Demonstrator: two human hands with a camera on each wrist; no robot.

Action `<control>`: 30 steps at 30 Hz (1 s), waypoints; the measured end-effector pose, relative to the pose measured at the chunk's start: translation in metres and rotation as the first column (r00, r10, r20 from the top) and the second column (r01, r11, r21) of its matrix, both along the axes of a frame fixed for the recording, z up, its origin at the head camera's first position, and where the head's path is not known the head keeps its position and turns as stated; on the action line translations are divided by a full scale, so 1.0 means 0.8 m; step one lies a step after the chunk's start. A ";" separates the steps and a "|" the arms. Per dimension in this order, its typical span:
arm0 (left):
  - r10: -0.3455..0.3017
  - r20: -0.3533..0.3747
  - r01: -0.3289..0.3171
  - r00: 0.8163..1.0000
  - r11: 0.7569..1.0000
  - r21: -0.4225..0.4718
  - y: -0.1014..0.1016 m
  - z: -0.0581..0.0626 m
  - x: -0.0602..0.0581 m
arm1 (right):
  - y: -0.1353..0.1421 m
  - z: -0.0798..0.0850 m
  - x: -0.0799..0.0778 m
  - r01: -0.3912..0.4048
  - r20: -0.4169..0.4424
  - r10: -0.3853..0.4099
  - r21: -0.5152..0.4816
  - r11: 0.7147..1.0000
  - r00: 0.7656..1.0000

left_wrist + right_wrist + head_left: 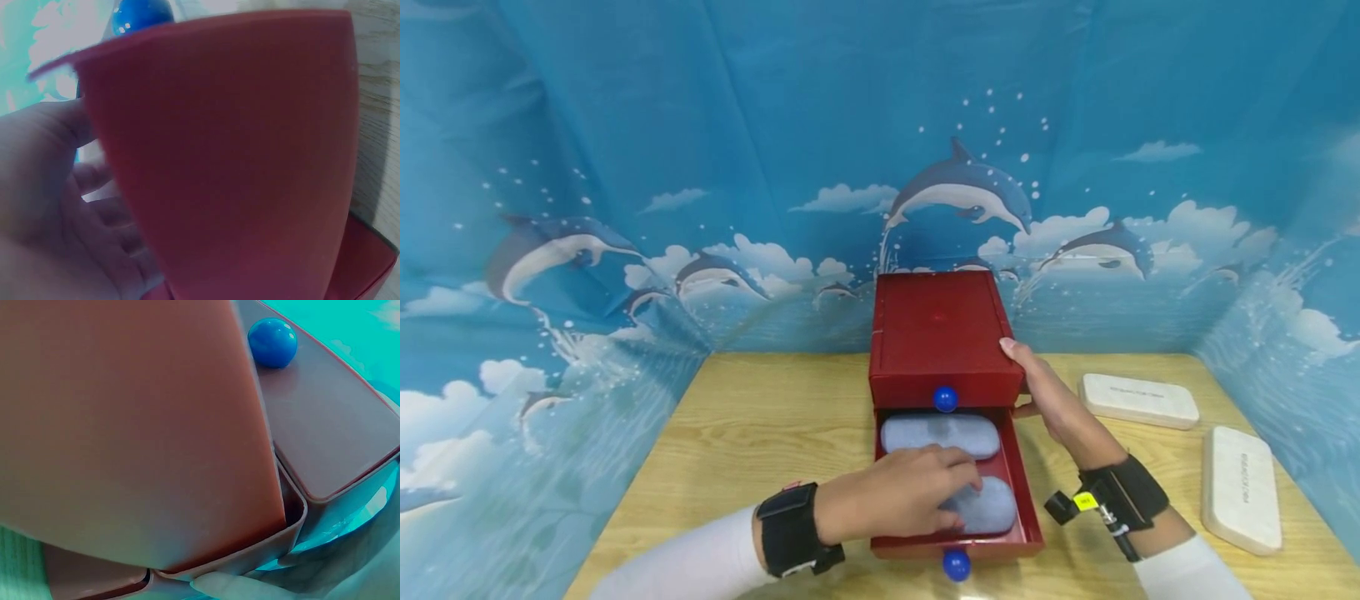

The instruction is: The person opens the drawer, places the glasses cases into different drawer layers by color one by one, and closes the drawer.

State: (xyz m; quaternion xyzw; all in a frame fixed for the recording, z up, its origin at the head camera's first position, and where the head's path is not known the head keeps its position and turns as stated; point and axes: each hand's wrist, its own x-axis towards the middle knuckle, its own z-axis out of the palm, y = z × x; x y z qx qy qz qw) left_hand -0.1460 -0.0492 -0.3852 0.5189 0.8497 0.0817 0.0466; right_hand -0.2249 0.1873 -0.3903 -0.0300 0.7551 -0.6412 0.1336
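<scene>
A red two-drawer box [936,333] stands on the table, its lower drawer [1026,508] pulled out toward me and its upper one closed. Inside the open drawer lie two oblong grey-blue glasses cases with rounded ends, one behind the other. The rear case [940,435] sits close under the upper drawer. Over the front case [992,507] is my left hand [910,487], thumb and fingers gripping its left part and hiding it. With my right hand [1048,392] I hold the box's right side, thumb on the top edge. Drawer walls block much of both wrist views.
Two white oblong cases with printed lettering lie on the table at the right, one further back [1138,402] and one nearer [1242,490]. Blue ball knobs stick out from the upper drawer [946,399] and lower drawer [957,565]. A dolphin-print curtain [820,167] hangs behind and beside the table.
</scene>
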 end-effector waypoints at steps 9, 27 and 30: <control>-0.053 0.050 0.043 0.997 0.981 0.190 -0.011 0.012 0.016 | 0.000 -0.001 0.000 0.009 0.002 -0.009 0.009 1.000 1.000; -0.268 0.801 -0.170 0.535 0.895 0.413 -0.040 -0.012 0.072 | 0.002 0.001 0.000 0.011 0.010 -0.011 0.014 1.000 1.000; -0.237 0.851 -0.194 0.468 0.912 0.360 -0.047 -0.017 0.077 | 0.000 0.002 0.001 0.012 0.008 -0.012 0.013 1.000 1.000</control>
